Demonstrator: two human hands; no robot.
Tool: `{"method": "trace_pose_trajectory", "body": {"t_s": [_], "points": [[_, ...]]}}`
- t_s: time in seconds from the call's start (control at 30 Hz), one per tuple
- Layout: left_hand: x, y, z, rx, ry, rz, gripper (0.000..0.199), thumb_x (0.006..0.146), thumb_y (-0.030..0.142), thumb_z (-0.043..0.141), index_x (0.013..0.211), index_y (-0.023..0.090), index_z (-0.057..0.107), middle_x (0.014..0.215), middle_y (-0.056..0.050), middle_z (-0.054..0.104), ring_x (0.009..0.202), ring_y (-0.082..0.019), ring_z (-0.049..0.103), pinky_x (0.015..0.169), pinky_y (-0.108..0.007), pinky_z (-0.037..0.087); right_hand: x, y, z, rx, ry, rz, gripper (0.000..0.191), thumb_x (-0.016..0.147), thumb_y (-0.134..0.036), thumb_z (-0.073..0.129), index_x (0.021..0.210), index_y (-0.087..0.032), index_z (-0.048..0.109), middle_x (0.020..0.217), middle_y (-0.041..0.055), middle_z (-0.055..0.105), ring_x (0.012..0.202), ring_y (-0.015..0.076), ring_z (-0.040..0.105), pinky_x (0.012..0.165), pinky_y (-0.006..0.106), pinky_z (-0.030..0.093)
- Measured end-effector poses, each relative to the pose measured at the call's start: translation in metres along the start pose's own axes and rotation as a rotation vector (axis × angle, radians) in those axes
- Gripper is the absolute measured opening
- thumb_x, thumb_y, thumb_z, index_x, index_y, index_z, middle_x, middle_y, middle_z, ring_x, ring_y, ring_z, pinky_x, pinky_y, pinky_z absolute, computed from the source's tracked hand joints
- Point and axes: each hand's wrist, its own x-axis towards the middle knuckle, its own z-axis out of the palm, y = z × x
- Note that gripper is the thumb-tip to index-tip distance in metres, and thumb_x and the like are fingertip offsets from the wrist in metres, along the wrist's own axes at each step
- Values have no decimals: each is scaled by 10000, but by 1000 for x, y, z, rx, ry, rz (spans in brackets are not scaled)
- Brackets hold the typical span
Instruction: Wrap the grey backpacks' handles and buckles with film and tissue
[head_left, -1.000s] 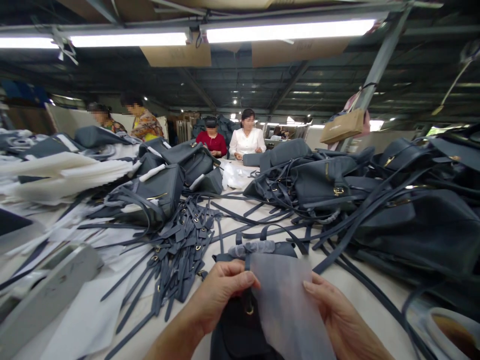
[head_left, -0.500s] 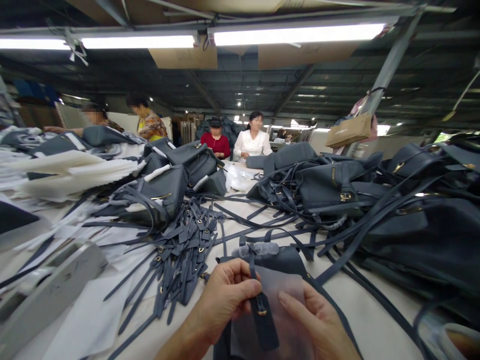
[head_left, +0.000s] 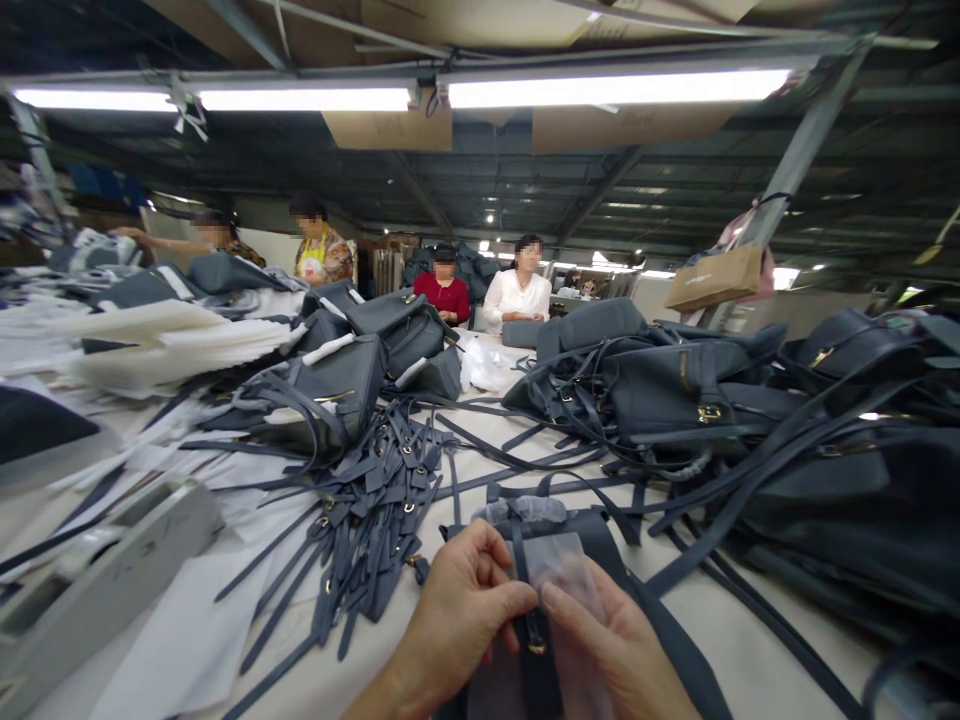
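Note:
My left hand [head_left: 465,605] is closed, thumb and finger pinching a dark blue buckled strap [head_left: 541,685] with a small gold buckle. Beneath the strap lies a translucent sheet [head_left: 559,565], whose right side my right hand [head_left: 619,635] grips, thumb on top. Both thumb tips nearly meet at the strap, just above the buckle. Under my hands is a dark blue bag [head_left: 592,530], its handle wrapped in clear plastic [head_left: 536,510]. My fingers hide part of the strap and sheet.
Loose buckled straps [head_left: 375,520] lie heaped to the left, near a grey tape dispenser [head_left: 135,585] and white paper sheets [head_left: 180,640]. Finished-looking bags [head_left: 660,390] with long straps pile up at right, more bags [head_left: 345,390] at left. Several people sit or stand across the table.
My right thumb has moved left to the strap, beside my left thumb. The sheet is drawn in closer around the strap. The view has shifted slightly.

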Motion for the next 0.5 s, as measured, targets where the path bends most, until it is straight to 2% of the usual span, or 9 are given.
{"method": "trace_pose_trajectory", "body": {"t_s": [0.17, 0.27, 0.4, 0.5], "points": [[0, -1, -3, 174, 78, 77, 206, 669, 180, 659, 695, 218, 458, 457, 97, 489, 369, -80, 437, 386, -185, 292, 2, 0, 2, -23, 13, 8, 436, 665, -385, 851, 1015, -208, 660, 922, 51, 747, 938, 283, 708, 829, 391, 557], [-1, 1, -4, 272, 125, 126, 199, 680, 162, 662, 679, 215, 470, 468, 95, 465, 427, -87, 416, 443, -208, 267, 1, -6, 5, -16, -44, 58, 454, 680, -377, 839, 1063, -208, 664, 999, 66, 753, 1011, 290, 692, 908, 413, 531], [-3, 7, -5, 370, 161, 151, 210, 678, 159, 679, 691, 216, 478, 487, 93, 450, 483, -102, 408, 492, -229, 278, -1, -11, 8, 6, -83, 69, 521, 642, -322, 863, 1108, -213, 658, 1000, 58, 759, 979, 288, 705, 924, 420, 520], [-1, 12, -13, 374, 228, 250, 211, 700, 226, 713, 753, 213, 510, 554, 83, 474, 532, -110, 436, 530, -231, 318, -2, -16, 8, 19, -86, 78, 536, 643, -283, 864, 1131, -222, 652, 990, 51, 762, 938, 273, 713, 867, 390, 539]]}}
